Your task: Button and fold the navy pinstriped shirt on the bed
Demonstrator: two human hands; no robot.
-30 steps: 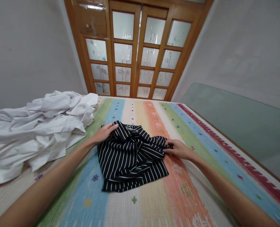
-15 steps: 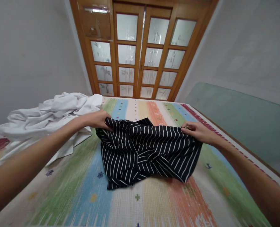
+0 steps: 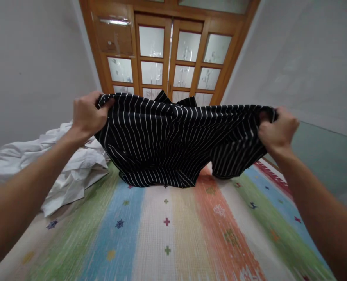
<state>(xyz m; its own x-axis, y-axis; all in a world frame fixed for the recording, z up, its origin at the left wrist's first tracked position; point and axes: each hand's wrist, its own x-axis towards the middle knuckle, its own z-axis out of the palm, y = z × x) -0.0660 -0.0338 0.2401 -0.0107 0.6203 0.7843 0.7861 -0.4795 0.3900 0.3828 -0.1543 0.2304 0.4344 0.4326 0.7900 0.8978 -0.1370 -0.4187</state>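
Observation:
A black garment with white stripes (image 3: 161, 136) is stretched out in the air in front of me, its lower edge hanging close to the bed. It looks like a shirt, though folds hide its full shape. My left hand (image 3: 90, 113) is closed round its upper left edge, thumb inside the cloth. At the opposite end, my right hand (image 3: 279, 127) grips the upper right edge, with the fingers partly behind the fabric. Two dark striped flaps (image 3: 186, 102) stick up behind the taut top edge near the middle.
Crumpled white cloth (image 3: 74, 171) lies in a heap at the left, beside my left forearm. Under everything spreads a striped, multicoloured bed cover (image 3: 156, 242). A pale green panel (image 3: 326, 152) runs along the right wall. Wooden doors with glass panes (image 3: 185, 47) stand beyond the bed.
Both hands have risen and moved apart, lifting the striped garment off the bed cover and pulling it wide. The view has tilted slightly upward.

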